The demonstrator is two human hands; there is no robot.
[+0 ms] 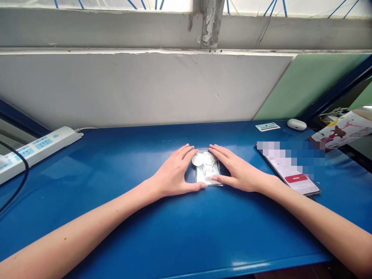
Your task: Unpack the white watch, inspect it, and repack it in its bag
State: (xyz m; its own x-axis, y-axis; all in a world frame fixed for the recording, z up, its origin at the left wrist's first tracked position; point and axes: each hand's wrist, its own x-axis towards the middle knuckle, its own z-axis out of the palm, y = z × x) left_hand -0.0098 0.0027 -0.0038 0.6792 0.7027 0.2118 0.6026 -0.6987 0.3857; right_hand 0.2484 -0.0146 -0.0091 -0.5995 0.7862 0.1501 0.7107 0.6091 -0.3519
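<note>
A small clear packet [208, 177] lies flat on the blue table, with white pieces showing in or on it. One white piece is round and sits at the packet's upper left; glare hides the finer detail. My left hand [175, 170] curves round the left side, fingertips at the top corner and thumb at the lower edge. Opposite it, my right hand [238, 169] spans the right side, its fingers over the upper right and its thumb on the lower part. Both hands rest low at the table and frame the packet between them.
A phone [293, 170] lies right of my right forearm. Behind it are a card [267, 126], a white earbud case [297, 124] and a printed carton or bag [343, 130]. A power strip [40, 149] and a black cable [24, 178] lie left. A wall [130, 89] bounds the back.
</note>
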